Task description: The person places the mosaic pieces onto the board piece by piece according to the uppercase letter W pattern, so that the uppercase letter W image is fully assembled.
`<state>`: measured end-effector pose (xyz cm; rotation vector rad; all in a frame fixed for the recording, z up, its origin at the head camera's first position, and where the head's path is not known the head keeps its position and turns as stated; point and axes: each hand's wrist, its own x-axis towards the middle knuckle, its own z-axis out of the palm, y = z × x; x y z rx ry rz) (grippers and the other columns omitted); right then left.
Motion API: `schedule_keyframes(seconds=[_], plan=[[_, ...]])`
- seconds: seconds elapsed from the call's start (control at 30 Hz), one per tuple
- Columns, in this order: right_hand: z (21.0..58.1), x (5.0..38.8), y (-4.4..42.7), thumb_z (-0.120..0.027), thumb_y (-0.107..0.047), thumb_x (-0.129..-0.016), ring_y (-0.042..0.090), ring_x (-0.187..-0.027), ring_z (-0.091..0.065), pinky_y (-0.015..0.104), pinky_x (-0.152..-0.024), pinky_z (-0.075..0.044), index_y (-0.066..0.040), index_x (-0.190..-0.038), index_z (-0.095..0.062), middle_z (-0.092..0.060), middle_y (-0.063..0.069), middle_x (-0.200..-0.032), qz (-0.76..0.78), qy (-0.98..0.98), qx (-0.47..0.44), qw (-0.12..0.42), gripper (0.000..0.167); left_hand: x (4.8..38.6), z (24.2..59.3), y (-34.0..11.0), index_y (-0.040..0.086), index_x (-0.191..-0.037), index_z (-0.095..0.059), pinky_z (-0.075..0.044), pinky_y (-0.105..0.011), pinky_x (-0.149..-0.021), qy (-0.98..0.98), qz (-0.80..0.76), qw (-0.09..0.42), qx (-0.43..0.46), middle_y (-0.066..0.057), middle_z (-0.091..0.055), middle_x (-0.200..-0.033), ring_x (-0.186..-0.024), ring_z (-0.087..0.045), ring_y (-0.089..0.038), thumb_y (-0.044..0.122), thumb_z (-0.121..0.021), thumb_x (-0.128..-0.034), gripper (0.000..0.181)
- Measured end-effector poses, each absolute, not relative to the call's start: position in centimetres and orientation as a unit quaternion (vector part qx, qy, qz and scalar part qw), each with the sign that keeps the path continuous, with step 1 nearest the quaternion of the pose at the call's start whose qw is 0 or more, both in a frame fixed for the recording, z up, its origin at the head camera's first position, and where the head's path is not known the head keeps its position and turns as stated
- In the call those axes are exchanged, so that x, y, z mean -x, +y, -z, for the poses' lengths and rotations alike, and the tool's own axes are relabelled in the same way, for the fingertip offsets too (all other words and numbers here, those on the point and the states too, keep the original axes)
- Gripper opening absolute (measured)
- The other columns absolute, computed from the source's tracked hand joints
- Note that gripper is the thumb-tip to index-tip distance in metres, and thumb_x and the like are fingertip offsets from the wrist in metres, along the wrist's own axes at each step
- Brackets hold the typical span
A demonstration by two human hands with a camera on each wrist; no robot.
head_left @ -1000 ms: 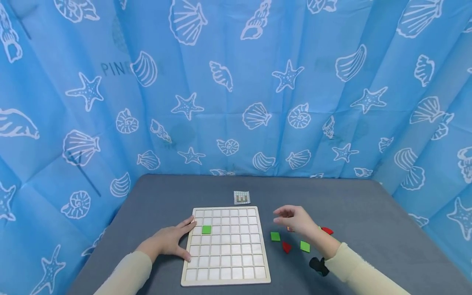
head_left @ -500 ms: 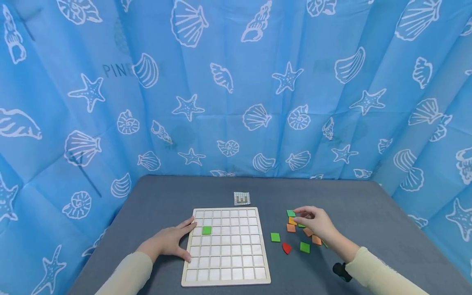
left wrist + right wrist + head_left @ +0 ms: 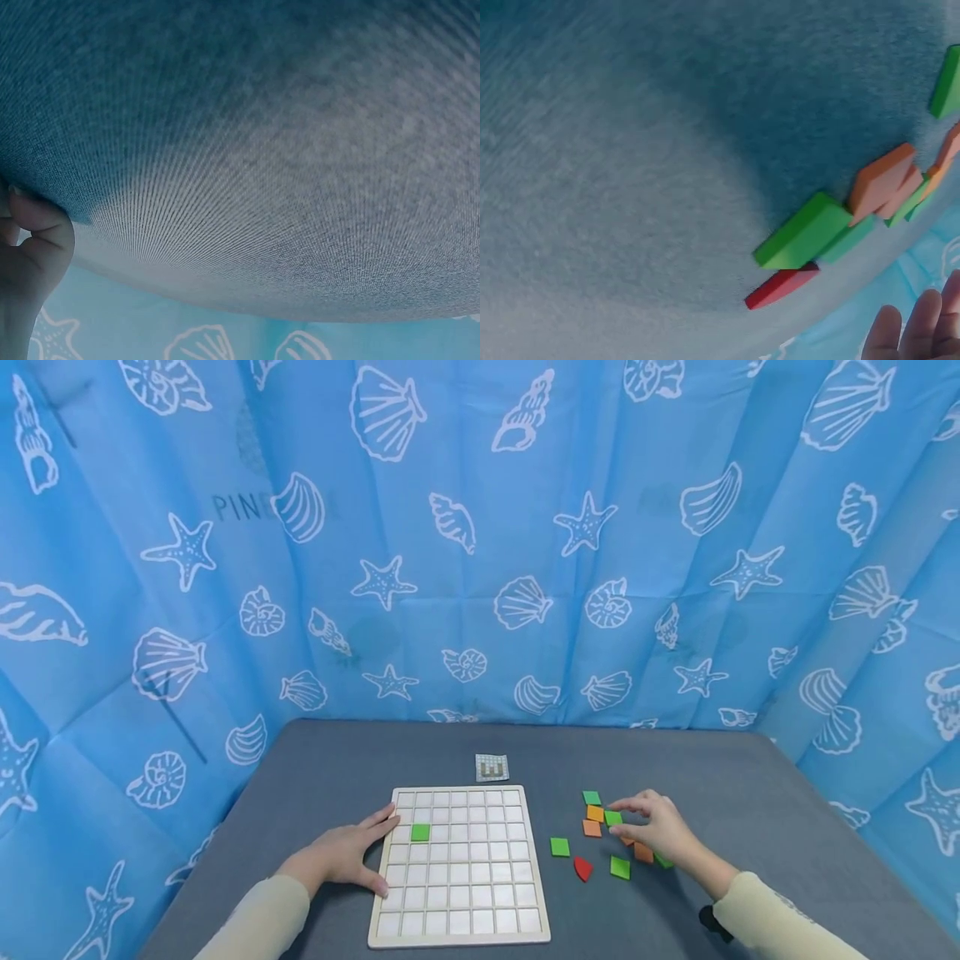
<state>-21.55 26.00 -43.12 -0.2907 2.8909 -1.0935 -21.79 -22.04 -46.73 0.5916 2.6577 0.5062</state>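
A white grid board (image 3: pixel 459 942) with a light wooden frame lies on the table, one green square tile (image 3: pixel 420 832) in its upper left part. My left hand (image 3: pixel 341 857) rests on the board's left edge, fingers and thumb spread apart. To the right of the board my right hand (image 3: pixel 660 828) hovers at a cluster of tiles. Its thumb and forefinger stand apart on either side of a green tile (image 3: pixel 613 818); contact cannot be told. In the right wrist view, its fingers (image 3: pixel 922 330) appear at the lower right corner, beyond green, orange and red tiles.
A small printed card (image 3: pixel 492 767) lies behind the board. Between board and right hand are a green tile (image 3: pixel 559 847), a red rounded piece (image 3: pixel 582 868) and orange tiles (image 3: pixel 592 828). A blue shell-patterned curtain (image 3: pixel 465 568) hangs behind the grey table (image 3: pixel 360 752).
My right hand has moved right from near the board to the tile cluster, uncovering several green and orange tiles, then dipped slightly. The left hand stays on the board.
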Motion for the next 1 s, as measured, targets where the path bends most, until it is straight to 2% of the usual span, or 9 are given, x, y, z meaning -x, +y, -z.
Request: schedule_keyframes(seconds=[0.07, 0.17, 0.33, 0.63, 1.0], plan=[[43.5, 21.8, 26.1, -0.079, -0.019, -0.082, 0.034, -0.1, -0.045, 0.049, -0.078, -0.045, -0.003, -0.114, -0.071, -0.054, 0.012, -0.101, 0.346, 0.933, 0.098, 0.026, 0.037, 21.7, 46.8, -22.1, 0.014, -0.153, -0.032, -0.037, -0.057, -0.099, 0.942, -0.184, 0.187, -0.208, -0.005, -0.017, -0.162, -0.132, -0.041, -0.042, 0.059, -0.08, -0.0676, 0.108], [44.1, 22.0, 26.1, -0.08, -0.02, -0.081, 0.031, -0.096, -0.043, 0.044, -0.074, -0.043, -0.005, -0.113, -0.071, -0.053, 0.01, -0.099, 0.343, 0.933, 0.105, 0.035, 0.037, 21.6, 46.8, -22.2, 0.014, -0.153, -0.032, -0.037, -0.057, -0.099, 0.941, -0.188, 0.189, -0.208, -0.005, -0.017, -0.162, -0.132, -0.041, -0.041, 0.059, -0.08, -0.0681, 0.108], [44.5, 22.0, 25.8, -0.082, -0.022, -0.079, 0.026, -0.088, -0.037, 0.036, -0.068, -0.035, -0.007, -0.111, -0.073, -0.05, 0.007, -0.096, 0.331, 0.936, 0.113, 0.046, 0.037, 21.4, 46.7, -22.1, 0.012, -0.153, -0.032, -0.037, -0.058, -0.098, 0.94, -0.187, 0.188, -0.216, -0.007, -0.018, -0.161, -0.132, -0.042, -0.042, 0.058, -0.08, -0.0691, 0.106], [44.6, 22.6, 25.0, -0.084, -0.02, -0.076, 0.024, -0.087, -0.038, 0.035, -0.068, -0.035, -0.009, -0.108, -0.075, -0.051, 0.005, -0.094, 0.297, 0.948, 0.105, 0.042, 0.035, 21.6, 46.2, -21.9, 0.013, -0.153, -0.032, -0.038, -0.058, -0.097, 0.94, -0.178, 0.182, -0.225, -0.007, -0.018, -0.161, -0.131, -0.042, -0.042, 0.058, -0.079, -0.0699, 0.106], [44.9, 23.4, 24.3, -0.083, -0.017, -0.077, 0.025, -0.085, -0.036, 0.036, -0.068, -0.034, -0.013, -0.103, -0.076, -0.05, 0.006, -0.093, 0.272, 0.956, 0.085, 0.076, 0.027, 21.8, 46.6, -22.1, 0.014, -0.153, -0.032, -0.037, -0.058, -0.098, 0.941, -0.183, 0.184, -0.217, -0.006, -0.017, -0.161, -0.132, -0.041, -0.04, 0.059, -0.079, -0.0696, 0.106]])
